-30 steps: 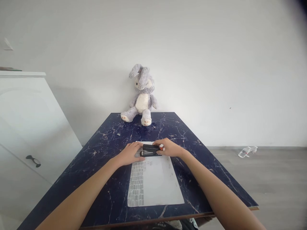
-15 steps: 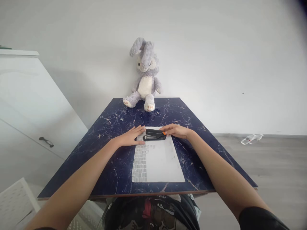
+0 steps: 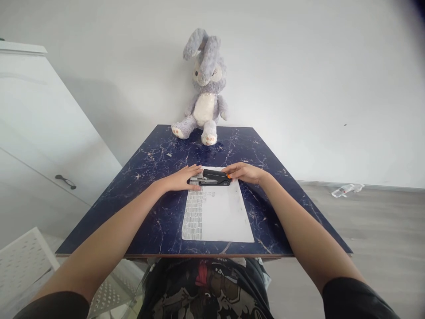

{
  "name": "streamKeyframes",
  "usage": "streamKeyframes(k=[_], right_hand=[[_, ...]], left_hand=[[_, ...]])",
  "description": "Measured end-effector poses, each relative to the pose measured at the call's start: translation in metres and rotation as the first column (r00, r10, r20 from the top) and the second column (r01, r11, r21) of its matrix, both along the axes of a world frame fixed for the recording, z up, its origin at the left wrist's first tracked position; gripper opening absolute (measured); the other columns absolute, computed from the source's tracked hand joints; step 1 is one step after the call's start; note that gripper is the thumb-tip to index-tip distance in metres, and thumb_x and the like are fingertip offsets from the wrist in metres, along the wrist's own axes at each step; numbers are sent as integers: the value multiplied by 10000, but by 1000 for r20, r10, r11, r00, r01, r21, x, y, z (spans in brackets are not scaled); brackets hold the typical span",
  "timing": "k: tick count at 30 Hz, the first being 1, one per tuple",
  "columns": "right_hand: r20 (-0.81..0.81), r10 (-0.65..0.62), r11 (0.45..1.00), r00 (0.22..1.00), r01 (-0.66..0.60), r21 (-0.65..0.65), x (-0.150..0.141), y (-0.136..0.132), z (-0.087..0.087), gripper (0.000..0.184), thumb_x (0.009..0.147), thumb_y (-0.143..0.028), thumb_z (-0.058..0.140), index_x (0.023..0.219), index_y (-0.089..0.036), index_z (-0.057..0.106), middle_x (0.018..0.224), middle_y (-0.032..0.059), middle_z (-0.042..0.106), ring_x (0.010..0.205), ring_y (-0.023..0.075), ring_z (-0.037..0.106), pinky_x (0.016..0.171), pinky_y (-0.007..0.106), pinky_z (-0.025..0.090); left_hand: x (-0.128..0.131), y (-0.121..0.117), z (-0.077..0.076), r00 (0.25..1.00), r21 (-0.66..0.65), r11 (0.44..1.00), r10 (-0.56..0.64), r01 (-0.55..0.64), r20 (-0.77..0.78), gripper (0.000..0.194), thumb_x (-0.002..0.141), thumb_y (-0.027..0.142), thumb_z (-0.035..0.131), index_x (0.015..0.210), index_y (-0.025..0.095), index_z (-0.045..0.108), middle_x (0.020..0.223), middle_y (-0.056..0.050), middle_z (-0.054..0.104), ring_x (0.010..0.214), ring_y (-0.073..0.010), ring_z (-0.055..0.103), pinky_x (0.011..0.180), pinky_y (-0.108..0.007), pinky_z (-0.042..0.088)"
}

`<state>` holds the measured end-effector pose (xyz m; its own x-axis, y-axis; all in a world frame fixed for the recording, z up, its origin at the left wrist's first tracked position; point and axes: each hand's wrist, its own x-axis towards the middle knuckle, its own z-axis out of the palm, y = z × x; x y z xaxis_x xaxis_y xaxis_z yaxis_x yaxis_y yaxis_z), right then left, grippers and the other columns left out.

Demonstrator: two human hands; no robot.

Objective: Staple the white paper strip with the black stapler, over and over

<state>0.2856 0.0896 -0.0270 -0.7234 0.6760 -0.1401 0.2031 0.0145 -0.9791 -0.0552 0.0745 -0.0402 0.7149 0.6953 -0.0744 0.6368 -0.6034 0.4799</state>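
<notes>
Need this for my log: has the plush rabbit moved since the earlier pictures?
No; the plush rabbit sits in the same spot by the far edge of the table.

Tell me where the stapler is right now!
In the head view, the black stapler is just below the picture's middle, at the far end of the white paper, between the person's left hand and right hand.

1 black stapler (image 3: 215, 174) on 1 sheet (image 3: 224, 217); left hand (image 3: 181, 180), spread, at front; right hand (image 3: 245, 173) gripping rear; 1 plush rabbit (image 3: 204, 108), seated.
</notes>
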Motion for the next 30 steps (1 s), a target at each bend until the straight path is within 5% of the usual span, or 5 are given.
streamKeyframes(k=[5, 12, 17, 21, 30], right_hand=[[53, -37, 940, 998, 16, 341, -11, -10, 0, 531, 824, -478, 761, 1274, -200, 716, 1179, 82, 744, 1038, 241, 677, 896, 364, 527], [135, -220, 645, 966, 40, 763, -40, -23, -5, 336, 869, -385, 731, 1137, -186, 766, 992, 40, 778, 842, 214, 708, 774, 304, 531], [23, -317, 259, 948, 63, 964, -45, -33, -1, 330, 953, -230, 603, 1271, -211, 689, 1252, 82, 726, 1112, 252, 691, 922, 375, 562], [-14, -335, -13, 942, 11, 1000, -48, -38, 2, 384, 989, -142, 524, 1348, -211, 643, 1330, 91, 690, 1301, 267, 599, 1072, 456, 512], [100, -285, 87, 953, -78, 993, -50, -44, 3, 385, 1041, -159, 489, 1382, -281, 620, 1412, 72, 642, 1387, 298, 520, 1085, 529, 441]], left_hand=[[2, 0, 0, 998, 12, 1000, 22, -23, 59, 870, 858, 662, 676, 1593, 305, 378, 1701, -55, 215, 1575, -354, 147, 1270, -523, 128], [10, -4, 6, 929, 98, 992, 33, -74, 369, 613, 790, 517, 813, 1326, 254, 676, 1461, -99, 593, 1373, -335, 523, 1187, -504, 360], [16, -6, 4, 634, -201, 970, 242, -137, 734, 600, 779, 383, 856, 1324, 247, 644, 1434, -113, 606, 1348, -299, 553, 1143, -474, 440], [17, -3, -1, 420, -518, 851, 502, -84, 756, 605, 727, 311, 909, 1257, 178, 650, 1280, -152, 699, 1152, -268, 686, 1067, -479, 511], [20, -3, -2, 341, -665, 747, 627, -8, 701, 296, 815, 271, 852, 1047, 119, 749, 1118, -143, 769, 1111, -258, 718, 1083, -420, 537]])
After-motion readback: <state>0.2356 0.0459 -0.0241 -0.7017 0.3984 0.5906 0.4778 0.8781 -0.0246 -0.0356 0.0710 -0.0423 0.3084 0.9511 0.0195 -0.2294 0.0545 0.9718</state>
